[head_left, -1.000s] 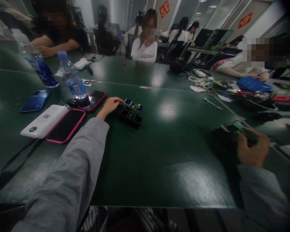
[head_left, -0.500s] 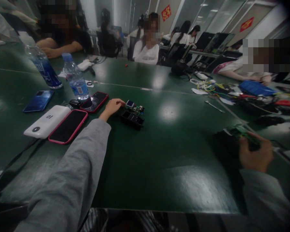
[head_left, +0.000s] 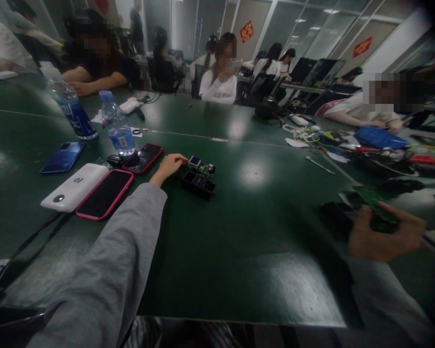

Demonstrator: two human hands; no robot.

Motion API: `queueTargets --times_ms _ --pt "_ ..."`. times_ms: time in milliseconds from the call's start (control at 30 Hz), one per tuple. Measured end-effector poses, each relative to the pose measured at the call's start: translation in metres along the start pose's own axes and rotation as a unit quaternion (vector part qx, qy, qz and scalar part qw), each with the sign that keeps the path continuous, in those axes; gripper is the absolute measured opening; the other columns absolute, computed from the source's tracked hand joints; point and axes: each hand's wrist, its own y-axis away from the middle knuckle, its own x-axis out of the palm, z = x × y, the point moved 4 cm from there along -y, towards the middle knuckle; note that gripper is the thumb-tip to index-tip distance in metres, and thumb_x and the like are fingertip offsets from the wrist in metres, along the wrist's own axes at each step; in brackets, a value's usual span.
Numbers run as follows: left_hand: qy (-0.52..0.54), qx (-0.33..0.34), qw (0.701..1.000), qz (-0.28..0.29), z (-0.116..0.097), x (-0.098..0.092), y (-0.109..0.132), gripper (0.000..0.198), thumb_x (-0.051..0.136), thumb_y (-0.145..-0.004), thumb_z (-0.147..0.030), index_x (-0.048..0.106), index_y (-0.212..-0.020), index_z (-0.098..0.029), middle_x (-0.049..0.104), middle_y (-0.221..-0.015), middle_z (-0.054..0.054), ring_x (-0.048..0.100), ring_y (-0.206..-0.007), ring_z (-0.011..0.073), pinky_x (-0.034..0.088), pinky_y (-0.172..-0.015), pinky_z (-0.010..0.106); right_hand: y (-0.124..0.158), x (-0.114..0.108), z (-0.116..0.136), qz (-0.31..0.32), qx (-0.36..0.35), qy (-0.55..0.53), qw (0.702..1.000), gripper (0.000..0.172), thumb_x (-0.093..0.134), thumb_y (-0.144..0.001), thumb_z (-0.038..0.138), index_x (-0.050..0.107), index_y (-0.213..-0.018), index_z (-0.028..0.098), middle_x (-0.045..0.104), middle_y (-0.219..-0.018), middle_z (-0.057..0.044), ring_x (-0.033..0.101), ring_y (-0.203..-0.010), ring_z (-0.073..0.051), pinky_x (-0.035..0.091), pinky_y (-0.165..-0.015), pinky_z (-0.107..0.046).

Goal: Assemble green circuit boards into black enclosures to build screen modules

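At the left edge of a small circuit board with a screen (head_left: 202, 167), the fingers of my left hand (head_left: 169, 167) are closed together. Just in front of that board lies a black plastic case (head_left: 198, 185) with a window in it. Over on the right, my right hand (head_left: 384, 237) grips a green circuit board (head_left: 373, 197) between thumb and fingers, a little blurred. Dark, box-like things (head_left: 335, 215) sit beside and below this board; their kind is not clear.
Left of my arm lie phones (head_left: 105, 194), a white power bank (head_left: 74, 187) and two bottles (head_left: 119, 128). A wrench (head_left: 319, 165), tangled cables (head_left: 311, 135) and a blue box (head_left: 380, 138) are at the right. Several people sit around the green table (head_left: 246, 232).
My right hand has shifted slightly, still gripping the green board. The left hand stays at the small board. The whole view has tilted a little, so the table sits lower.
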Motion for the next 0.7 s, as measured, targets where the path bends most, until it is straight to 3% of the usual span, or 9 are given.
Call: queueTargets --times_ms 100,200,300,400,467,533,700 --pt "-0.005 0.001 1.000 -0.001 0.001 0.000 -0.001 0.030 0.049 -0.083 -0.016 0.074 -0.098 -0.023 0.076 -0.099 0.002 0.068 -0.097 0.0170 0.050 -0.091 0.030 0.009 0.011 0.051 0.002 -0.059 -0.058 0.997 0.034 0.063 -0.085 0.036 0.062 -0.113 0.017 0.060 -0.109 -0.012 0.057 -0.106 -0.029 0.044 -0.095 -0.050" --pt "-0.019 -0.010 1.000 0.000 0.002 0.000 -0.002 0.029 0.050 -0.083 -0.018 0.074 -0.099 -0.024 0.075 -0.101 0.002 0.067 -0.100 0.0173 0.049 -0.092 0.030 0.021 0.036 0.103 0.077 -0.080 -0.154 0.982 0.025 0.063 -0.086 0.037 0.062 -0.104 0.019 0.061 -0.100 -0.008 0.059 -0.096 -0.023 0.049 -0.088 -0.043" --pt "-0.023 -0.017 1.000 0.003 0.002 0.000 -0.002 0.029 0.051 -0.084 -0.018 0.074 -0.100 -0.024 0.075 -0.101 0.002 0.067 -0.101 0.0178 0.049 -0.093 0.030 0.032 0.066 0.145 0.185 -0.076 -0.227 0.953 0.025 0.060 -0.089 0.039 0.061 -0.103 0.019 0.061 -0.097 -0.007 0.059 -0.090 -0.021 0.050 -0.083 -0.039" --pt "-0.014 -0.015 1.000 0.002 0.001 0.000 -0.002 0.029 0.051 -0.083 -0.018 0.074 -0.100 -0.023 0.076 -0.100 0.002 0.067 -0.100 0.0180 0.049 -0.092 0.031 0.046 0.087 0.178 0.328 -0.134 -0.254 0.900 0.039 0.054 -0.092 0.045 0.055 -0.122 0.021 0.057 -0.119 -0.011 0.056 -0.110 -0.024 0.047 -0.095 -0.044" --pt "-0.007 -0.009 1.000 0.002 0.001 0.000 -0.001 0.028 0.051 -0.084 -0.019 0.074 -0.099 -0.023 0.076 -0.099 0.002 0.067 -0.100 0.0178 0.049 -0.091 0.031 0.053 0.091 0.189 0.379 -0.184 -0.236 0.875 0.049 0.051 -0.093 0.049 0.046 -0.136 0.026 0.044 -0.140 -0.011 0.043 -0.129 -0.028 0.039 -0.106 -0.050" --pt "-0.006 -0.006 1.000 0.003 0.001 0.000 -0.001 0.028 0.050 -0.084 -0.020 0.074 -0.099 -0.023 0.076 -0.099 0.001 0.067 -0.099 0.0177 0.050 -0.091 0.031 0.057 0.093 0.191 0.391 -0.204 -0.212 0.872 0.052 0.048 -0.094 0.050 0.041 -0.141 0.028 0.035 -0.148 -0.010 0.034 -0.136 -0.030 0.033 -0.110 -0.054" --pt "-0.021 -0.019 1.000 -0.007 0.005 -0.001 -0.002 0.028 0.052 -0.083 -0.021 0.073 -0.101 -0.023 0.075 -0.103 0.002 0.066 -0.100 0.0187 0.049 -0.090 0.031 0.061 0.100 0.181 0.424 -0.212 -0.220 0.853 0.052 0.045 -0.096 0.049 0.041 -0.141 0.025 0.049 -0.137 -0.011 0.045 -0.127 -0.029 0.039 -0.106 -0.053"
